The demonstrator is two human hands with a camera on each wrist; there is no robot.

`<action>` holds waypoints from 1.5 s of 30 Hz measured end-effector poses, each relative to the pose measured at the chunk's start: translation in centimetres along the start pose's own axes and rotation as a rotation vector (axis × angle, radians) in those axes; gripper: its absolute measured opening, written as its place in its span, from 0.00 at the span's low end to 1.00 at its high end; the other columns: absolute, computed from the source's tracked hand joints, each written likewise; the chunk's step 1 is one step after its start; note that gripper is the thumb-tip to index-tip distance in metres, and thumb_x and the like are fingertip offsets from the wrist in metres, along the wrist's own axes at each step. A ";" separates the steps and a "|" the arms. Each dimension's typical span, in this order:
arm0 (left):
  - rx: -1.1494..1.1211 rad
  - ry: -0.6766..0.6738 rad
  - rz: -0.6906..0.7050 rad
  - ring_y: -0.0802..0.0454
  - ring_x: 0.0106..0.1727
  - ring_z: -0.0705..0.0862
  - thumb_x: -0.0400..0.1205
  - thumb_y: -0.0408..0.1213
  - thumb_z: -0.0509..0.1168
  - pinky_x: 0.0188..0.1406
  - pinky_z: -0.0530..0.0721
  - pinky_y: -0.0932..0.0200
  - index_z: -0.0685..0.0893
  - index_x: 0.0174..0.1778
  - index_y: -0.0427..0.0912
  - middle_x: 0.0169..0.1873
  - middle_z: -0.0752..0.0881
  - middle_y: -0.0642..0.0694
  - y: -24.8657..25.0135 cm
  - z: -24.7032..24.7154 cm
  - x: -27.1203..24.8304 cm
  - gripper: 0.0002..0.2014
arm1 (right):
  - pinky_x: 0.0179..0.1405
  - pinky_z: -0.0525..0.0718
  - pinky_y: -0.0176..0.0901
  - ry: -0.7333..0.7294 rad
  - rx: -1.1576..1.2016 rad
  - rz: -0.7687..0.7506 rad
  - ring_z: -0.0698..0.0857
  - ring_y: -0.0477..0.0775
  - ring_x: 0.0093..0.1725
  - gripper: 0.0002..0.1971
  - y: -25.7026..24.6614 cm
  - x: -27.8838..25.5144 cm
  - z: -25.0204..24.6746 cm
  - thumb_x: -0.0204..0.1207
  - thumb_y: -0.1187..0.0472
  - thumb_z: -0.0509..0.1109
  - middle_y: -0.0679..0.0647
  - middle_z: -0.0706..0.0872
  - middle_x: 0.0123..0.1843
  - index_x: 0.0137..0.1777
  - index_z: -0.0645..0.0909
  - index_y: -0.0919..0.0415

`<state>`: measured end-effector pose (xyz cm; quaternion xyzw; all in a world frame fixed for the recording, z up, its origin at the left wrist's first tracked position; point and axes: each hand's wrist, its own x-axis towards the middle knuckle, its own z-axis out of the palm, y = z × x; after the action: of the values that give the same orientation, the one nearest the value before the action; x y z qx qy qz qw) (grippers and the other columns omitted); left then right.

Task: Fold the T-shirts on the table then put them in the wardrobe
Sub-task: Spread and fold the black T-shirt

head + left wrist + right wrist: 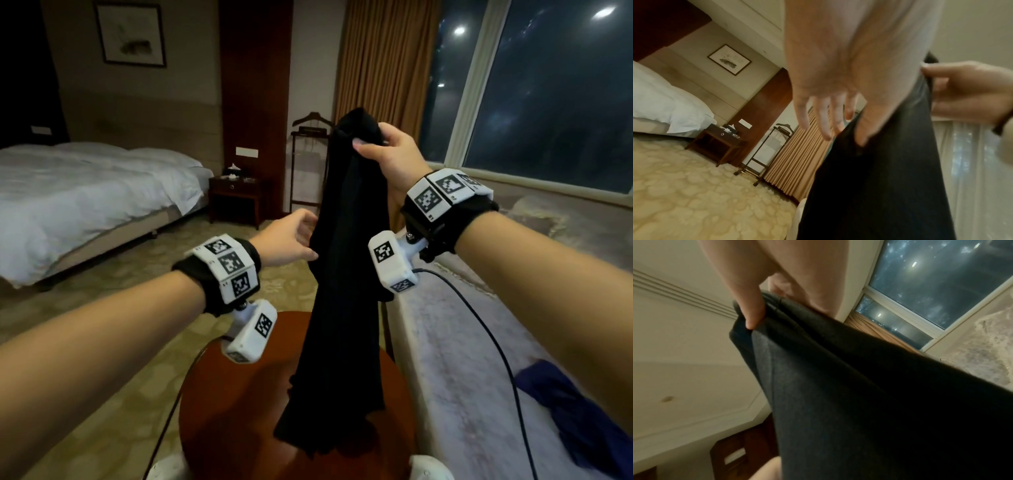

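room: hotel bedroom, with a white bed lying at the left and a dark window showing at the right.
bench: round wooden bench sitting below both hands.
black t-shirt: hanging bunched, its lower end resting on the bench.
right hand: gripping the shirt's top.
left hand: fingers lying loose and straight, touching the cloth's edge.
left wrist view: showing spread fingers against fabric.
right wrist view: showing a thumb pinching the folds.
blue garment: lying on the pale cushioned seat at the right.
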<state>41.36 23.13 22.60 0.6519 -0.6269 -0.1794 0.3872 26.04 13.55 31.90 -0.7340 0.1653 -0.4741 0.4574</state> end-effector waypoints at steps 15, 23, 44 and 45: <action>-0.362 0.673 -0.065 0.56 0.15 0.82 0.85 0.28 0.53 0.13 0.79 0.65 0.75 0.52 0.40 0.50 0.79 0.33 4.6 -8.6 -1.4 0.08 | 0.55 0.83 0.49 0.129 -0.473 0.015 0.86 0.55 0.48 0.06 -3.7 -4.2 -5.7 0.72 0.62 0.77 0.52 0.87 0.41 0.47 0.84 0.60; -0.343 0.835 0.329 0.52 0.32 0.87 0.74 0.32 0.62 0.45 0.88 0.51 0.76 0.35 0.52 0.35 0.82 0.50 11.2 -10.4 -2.9 0.08 | 0.55 0.83 0.49 0.228 -0.308 -0.128 0.86 0.55 0.49 0.13 -9.3 -5.7 -8.2 0.72 0.58 0.76 0.59 0.86 0.48 0.51 0.84 0.66; 0.445 -0.391 -0.450 0.43 0.80 0.64 0.81 0.43 0.67 0.76 0.65 0.54 0.53 0.83 0.39 0.80 0.62 0.39 -20.5 13.3 6.7 0.39 | 0.66 0.74 0.42 -0.487 -0.892 0.830 0.77 0.57 0.70 0.28 31.4 -7.6 -3.0 0.76 0.53 0.73 0.58 0.78 0.71 0.74 0.72 0.60; 0.460 -0.431 -0.496 0.43 0.78 0.66 0.81 0.44 0.67 0.74 0.67 0.55 0.55 0.82 0.39 0.79 0.65 0.38 -21.7 14.0 6.1 0.38 | 0.68 0.72 0.42 -0.565 -0.878 0.865 0.75 0.56 0.72 0.32 32.5 -8.7 -2.6 0.75 0.51 0.74 0.58 0.76 0.74 0.76 0.70 0.59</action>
<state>46.94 11.50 -0.64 0.8006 -0.5411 -0.2549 0.0355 25.75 1.01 0.55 -0.8152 0.4954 0.0726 0.2910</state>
